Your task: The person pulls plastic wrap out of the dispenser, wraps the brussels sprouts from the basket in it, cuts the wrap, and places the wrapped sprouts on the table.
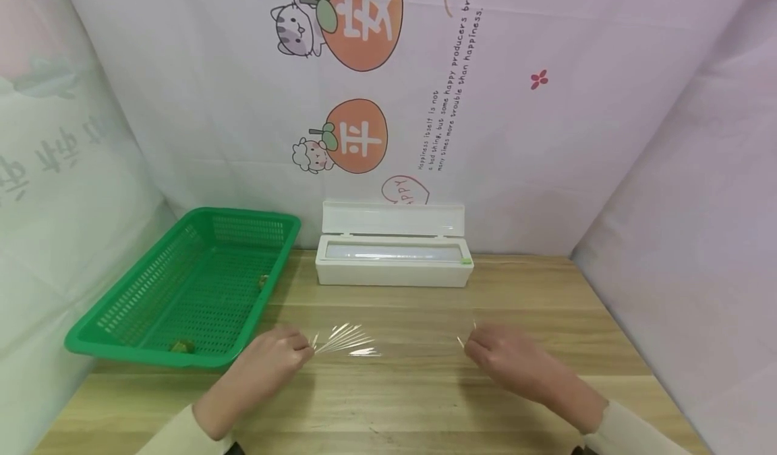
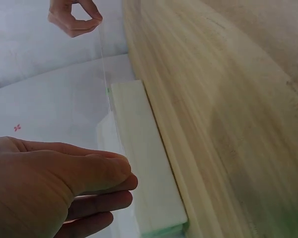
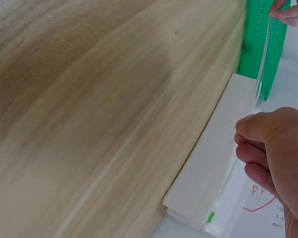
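A sheet of clear plastic wrap [image 1: 364, 352] stretches between both hands above the wooden table, creased and shiny near its left end. My left hand [image 1: 276, 354] pinches one corner between thumb and forefinger. The opposite corner is pinched by my right hand [image 1: 506, 357] the same way. Behind the sheet stands a white wrap dispenser box [image 1: 391, 274], its lid [image 1: 393, 219] raised and a roll of wrap [image 1: 393, 252] inside. In the left wrist view the sheet's edge shows as a thin line running to the right hand [image 2: 74, 19].
A green plastic basket [image 1: 257, 313] stands at the left, with small yellowish-green things [image 1: 182, 346] in it. White printed cloth [image 1: 510, 138] hangs behind and at both sides. The wooden table [image 1: 388, 414] lies under both hands.
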`<state>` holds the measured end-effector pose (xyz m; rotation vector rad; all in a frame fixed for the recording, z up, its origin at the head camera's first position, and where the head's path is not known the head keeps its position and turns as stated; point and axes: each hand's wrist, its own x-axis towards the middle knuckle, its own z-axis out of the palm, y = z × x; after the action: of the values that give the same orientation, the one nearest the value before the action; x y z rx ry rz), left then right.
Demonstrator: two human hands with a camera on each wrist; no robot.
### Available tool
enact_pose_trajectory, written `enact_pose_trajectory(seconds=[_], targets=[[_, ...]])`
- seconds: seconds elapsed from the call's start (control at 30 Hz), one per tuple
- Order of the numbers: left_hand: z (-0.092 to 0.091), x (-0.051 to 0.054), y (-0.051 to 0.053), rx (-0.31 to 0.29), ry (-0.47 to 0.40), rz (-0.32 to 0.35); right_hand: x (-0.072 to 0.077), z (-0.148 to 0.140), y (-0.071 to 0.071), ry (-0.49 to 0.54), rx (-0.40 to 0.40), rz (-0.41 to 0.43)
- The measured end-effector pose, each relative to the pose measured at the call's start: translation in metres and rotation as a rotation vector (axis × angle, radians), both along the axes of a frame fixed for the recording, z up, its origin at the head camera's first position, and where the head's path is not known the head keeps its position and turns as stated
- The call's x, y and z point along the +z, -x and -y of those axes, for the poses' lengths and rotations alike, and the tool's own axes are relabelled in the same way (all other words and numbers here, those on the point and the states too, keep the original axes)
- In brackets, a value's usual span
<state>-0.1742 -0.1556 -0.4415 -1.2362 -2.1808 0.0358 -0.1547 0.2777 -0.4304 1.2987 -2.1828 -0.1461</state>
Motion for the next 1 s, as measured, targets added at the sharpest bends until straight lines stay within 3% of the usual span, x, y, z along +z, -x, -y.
enact_pose_trajectory(seconds=[0.17, 0.43, 0.77, 1.0], targets=[[-0.003, -0.009, -0.003, 0.05, 0.027, 0.028, -0.011, -0.001, 0.002, -0.022, -0.01, -0.033], [-0.009, -0.022, 0.001, 0.087, 0.082, 0.046, -0.026, -0.001, 0.003, -0.099, -0.064, -0.068], [-0.017, -0.031, 0.007, 0.177, 0.127, 0.094, -0.035, 0.004, 0.006, -0.218, -0.125, -0.002], [-0.025, -0.029, 0.011, 0.201, 0.097, 0.26, -0.038, 0.01, 0.009, -0.268, -0.177, 0.076]])
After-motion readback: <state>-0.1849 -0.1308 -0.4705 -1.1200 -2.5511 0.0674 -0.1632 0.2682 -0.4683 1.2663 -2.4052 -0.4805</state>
